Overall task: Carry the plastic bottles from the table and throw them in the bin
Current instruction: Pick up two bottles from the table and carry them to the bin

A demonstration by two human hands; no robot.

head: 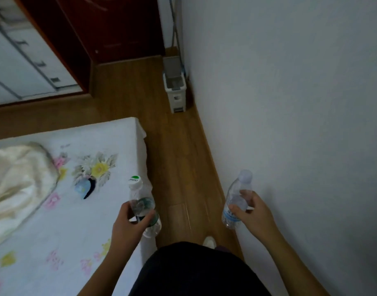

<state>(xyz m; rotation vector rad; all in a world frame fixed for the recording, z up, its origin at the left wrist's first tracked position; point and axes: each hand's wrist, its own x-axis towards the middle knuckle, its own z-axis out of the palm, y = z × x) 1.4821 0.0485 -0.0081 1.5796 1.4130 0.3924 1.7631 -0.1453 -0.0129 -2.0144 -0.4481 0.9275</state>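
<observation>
Very little is reading clearly here. The bottle (143,207) above the bed's (80,210) edge is showing a white cap (135,181) with a green mark and a short line of grey lettering across the top, but the letters are coming out too blurred to spell. The other bottle (236,201), further from the bed and near the wall, is wearing a pale label with blue print (229,214) around its lower half; the characters on it are staying too small and smeared to make out. No numbers or signs are showing legibly.
</observation>
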